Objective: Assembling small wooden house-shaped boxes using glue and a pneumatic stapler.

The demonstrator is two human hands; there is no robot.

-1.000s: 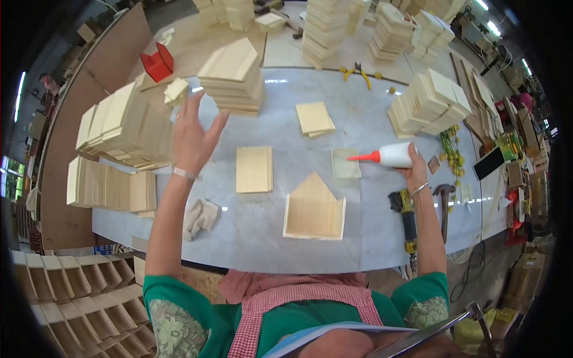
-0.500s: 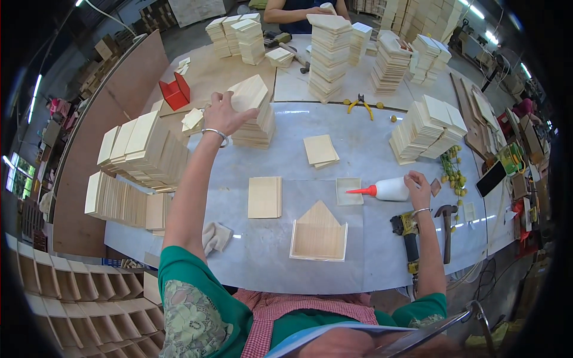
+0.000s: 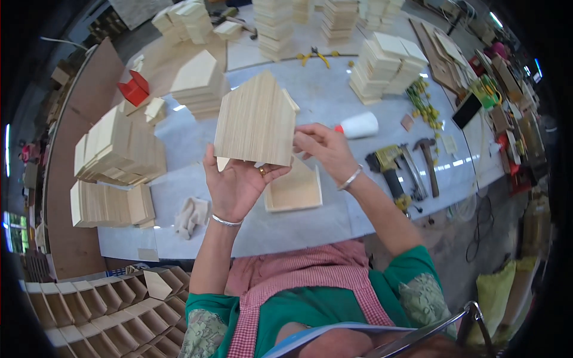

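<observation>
My left hand (image 3: 242, 188) holds a house-shaped wooden panel (image 3: 253, 122) from below, its thumb at the left edge and its fingers under the bottom edge. The panel is raised above the table with its broad face up. Fingers of my right hand (image 3: 328, 149) are bent in at the panel's right edge; their tips are partly hidden. Underneath, partly covered, lies a shallow wooden tray (image 3: 293, 194) with raised rims. Just beyond my right hand a white glue bottle (image 3: 361, 125) with a red nozzle lies on its side.
A stack of house-shaped panels (image 3: 200, 86) stands left of the raised one, near a red folded piece (image 3: 134, 88). More wooden stacks (image 3: 122, 149) line the left. A nail gun (image 3: 391, 173), a hammer (image 3: 428, 164), yellow-handled pliers (image 3: 314, 58) and a cloth (image 3: 192, 216) lie about.
My left hand has come back from the stack with a house-shaped panel. My right hand has let go of the glue bottle and moved left to the panel. The whole view has shifted.
</observation>
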